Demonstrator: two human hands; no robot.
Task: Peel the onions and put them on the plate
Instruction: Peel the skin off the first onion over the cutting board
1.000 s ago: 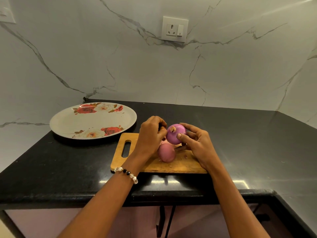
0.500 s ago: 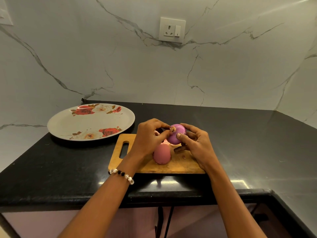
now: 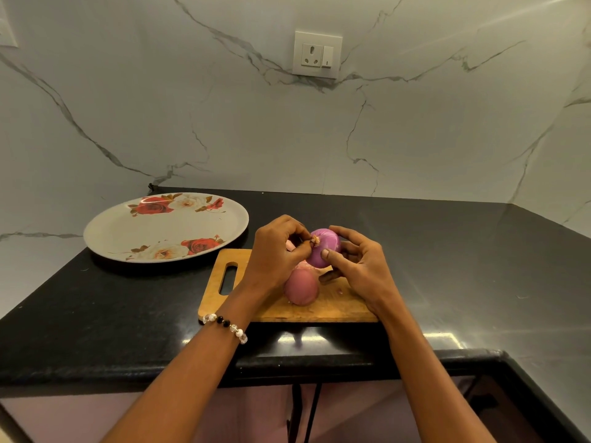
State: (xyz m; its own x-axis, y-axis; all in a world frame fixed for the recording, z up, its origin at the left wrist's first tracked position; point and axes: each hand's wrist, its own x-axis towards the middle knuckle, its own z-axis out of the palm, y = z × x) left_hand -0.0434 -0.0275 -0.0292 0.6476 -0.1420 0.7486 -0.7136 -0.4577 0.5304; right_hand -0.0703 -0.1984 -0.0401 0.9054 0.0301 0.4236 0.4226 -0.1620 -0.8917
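Right hand [image 3: 361, 270] cradles the purple onion [image 3: 326, 255], fingers curled round it; left hand [image 3: 275, 254] pinches its root tuft [image 3: 316, 240]. Pull skin downward, steadily.

Note that the countertop [image 3: 447, 266] is black polished stone with a glossy finish that mirrors light along its front edge. The wall [image 3: 224, 123] behind it is white, grey-veined marble-look slab, smooth with a soft sheen. The cutting board [image 3: 335, 306] is bare wood, matt, with visible grain. The plate [image 3: 128, 231] has a smooth, glossy printed surface; you cannot tell its material. The upper onion [image 3: 326, 251] shows smooth, shiny purple skin, and its root tuft [image 3: 316, 240] looks dry and fibrous. The lower onion [image 3: 301, 287] carries a duller, matt pink skin. The bracelet [image 3: 225, 322] has glassy clear and glossy black beads. The socket plate [image 3: 317, 55] is smooth white plastic.
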